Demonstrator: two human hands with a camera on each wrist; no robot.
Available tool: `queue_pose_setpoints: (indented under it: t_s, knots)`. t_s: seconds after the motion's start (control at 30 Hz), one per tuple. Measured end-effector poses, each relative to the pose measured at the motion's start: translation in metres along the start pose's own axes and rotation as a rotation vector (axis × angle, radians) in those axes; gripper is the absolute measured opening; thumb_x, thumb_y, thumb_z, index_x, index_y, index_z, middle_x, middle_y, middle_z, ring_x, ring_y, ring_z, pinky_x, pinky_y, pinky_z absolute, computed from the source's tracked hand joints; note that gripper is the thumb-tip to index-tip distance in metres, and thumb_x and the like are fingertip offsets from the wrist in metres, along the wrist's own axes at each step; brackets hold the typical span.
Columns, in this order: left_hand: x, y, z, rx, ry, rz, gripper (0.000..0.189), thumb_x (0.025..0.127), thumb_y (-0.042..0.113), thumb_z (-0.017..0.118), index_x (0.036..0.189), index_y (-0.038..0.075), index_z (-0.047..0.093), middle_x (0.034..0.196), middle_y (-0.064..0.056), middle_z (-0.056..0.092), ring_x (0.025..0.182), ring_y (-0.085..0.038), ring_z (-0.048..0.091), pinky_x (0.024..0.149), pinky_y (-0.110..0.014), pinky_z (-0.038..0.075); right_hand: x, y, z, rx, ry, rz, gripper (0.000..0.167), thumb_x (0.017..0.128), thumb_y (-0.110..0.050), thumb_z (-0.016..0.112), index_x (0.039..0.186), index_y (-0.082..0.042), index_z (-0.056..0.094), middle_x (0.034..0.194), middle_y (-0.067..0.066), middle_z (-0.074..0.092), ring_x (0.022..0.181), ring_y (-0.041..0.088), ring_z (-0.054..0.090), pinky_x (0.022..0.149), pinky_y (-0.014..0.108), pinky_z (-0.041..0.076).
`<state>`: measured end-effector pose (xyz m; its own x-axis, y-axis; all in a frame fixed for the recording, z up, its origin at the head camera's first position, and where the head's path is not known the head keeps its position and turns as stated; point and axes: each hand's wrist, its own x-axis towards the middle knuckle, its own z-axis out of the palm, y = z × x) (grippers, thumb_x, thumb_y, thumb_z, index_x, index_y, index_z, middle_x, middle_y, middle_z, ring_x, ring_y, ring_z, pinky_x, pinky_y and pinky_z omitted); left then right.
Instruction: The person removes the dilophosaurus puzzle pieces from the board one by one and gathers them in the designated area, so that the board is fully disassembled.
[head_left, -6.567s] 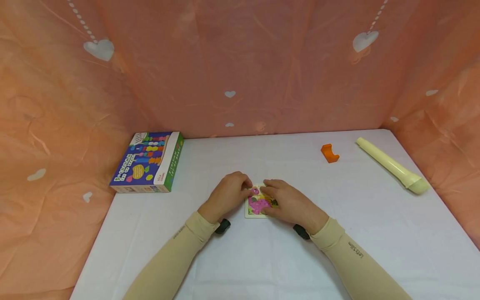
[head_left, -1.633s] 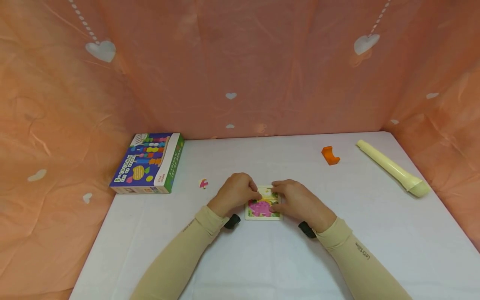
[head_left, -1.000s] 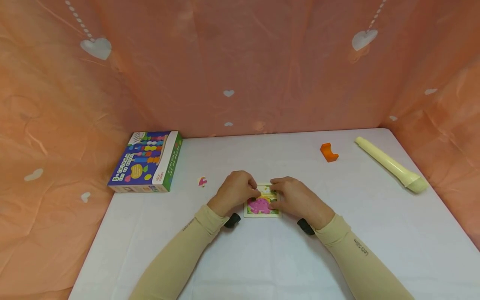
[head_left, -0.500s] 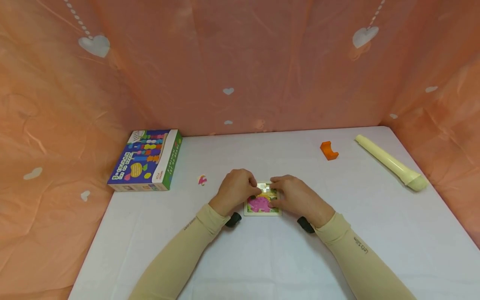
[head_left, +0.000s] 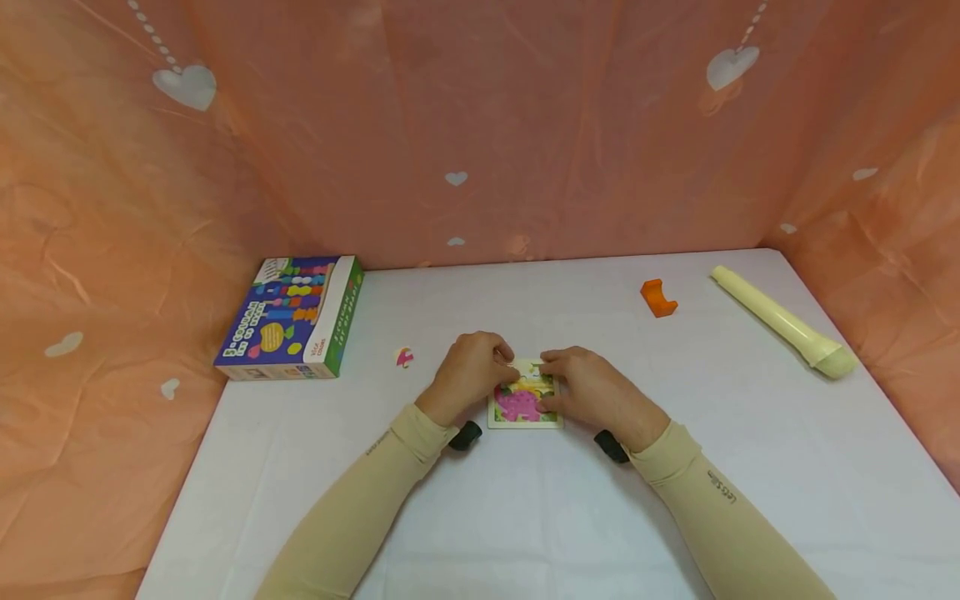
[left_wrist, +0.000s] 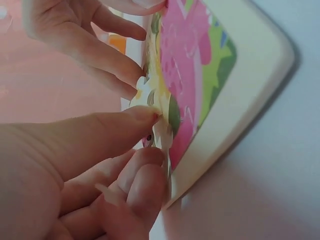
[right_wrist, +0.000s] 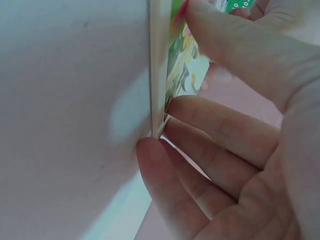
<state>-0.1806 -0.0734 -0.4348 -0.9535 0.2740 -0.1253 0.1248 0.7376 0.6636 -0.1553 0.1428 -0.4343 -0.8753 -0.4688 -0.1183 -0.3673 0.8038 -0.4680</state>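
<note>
A small square jigsaw puzzle (head_left: 517, 406) with a pink animal picture and pale frame lies on the white table. My left hand (head_left: 467, 375) is at its upper left, thumb and fingertips pinching a pale yellow-and-white puzzle piece (left_wrist: 145, 97). In the left wrist view this piece stands tilted up from the picture, partly hidden by the thumb. My right hand (head_left: 600, 393) grips the puzzle's right side, thumb on the picture and fingers round the frame's edge (right_wrist: 159, 75). A loose pink-and-white puzzle piece (head_left: 404, 357) rests left of my left hand.
A colourful game box (head_left: 288, 321) stands at the back left. An orange curved block (head_left: 658, 298) and a long pale yellow tube (head_left: 780, 321) lie at the back right. Orange curtains (head_left: 525, 125) with hearts enclose the table's back and sides.
Since the oldest frame, a pink-and-white piece has come to lie on the table at left. My left fingers have shifted slightly along the puzzle's upper part; my right hand keeps its grip.
</note>
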Motion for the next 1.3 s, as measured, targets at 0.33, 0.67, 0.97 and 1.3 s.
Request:
queue_pose_setpoints:
  t_s: [0.33,0.67,0.97,1.3]
  knots:
    - [0.0,-0.004,-0.006,-0.029,-0.052,0.048,0.013,0.101,0.024,0.079,0.098,0.013,0.085,0.086,0.004,0.077,0.088,-0.015,0.065,0.08,-0.032,0.054,0.001,0.0,0.001,0.005,-0.002,0.003,0.054,0.092,-0.031,0.087,0.135,0.0,0.074,0.152,0.019,0.064,0.144,0.041,0.058,0.119,0.055,0.047]
    - [0.005,-0.008,-0.008,-0.034,-0.081,0.064,0.011,0.102,0.023,0.077,0.097,0.016,0.083,0.087,0.004,0.075,0.089,-0.016,0.063,0.083,-0.033,0.052,0.001,-0.001,-0.002,0.002,-0.001,0.0,0.057,0.091,-0.032,0.088,0.136,0.0,0.073,0.153,0.018,0.064,0.145,0.04,0.058,0.12,0.055,0.047]
    - [0.005,-0.007,-0.007,-0.052,-0.084,0.075,0.011,0.102,0.022,0.077,0.097,0.015,0.083,0.088,0.003,0.075,0.091,-0.017,0.063,0.085,-0.034,0.052,0.0,0.001,-0.005,0.021,-0.014,0.011,0.058,0.091,-0.033,0.088,0.138,-0.001,0.072,0.153,0.018,0.063,0.145,0.041,0.057,0.12,0.056,0.047]
    - [0.002,-0.029,-0.036,-0.08,-0.012,0.057,0.013,0.104,0.023,0.074,0.097,0.017,0.083,0.095,0.002,0.077,0.097,-0.02,0.065,0.092,-0.04,0.053,0.0,0.0,0.001,0.041,0.003,-0.005,0.054,0.091,-0.029,0.088,0.135,0.0,0.074,0.151,0.02,0.064,0.144,0.043,0.058,0.119,0.056,0.047]
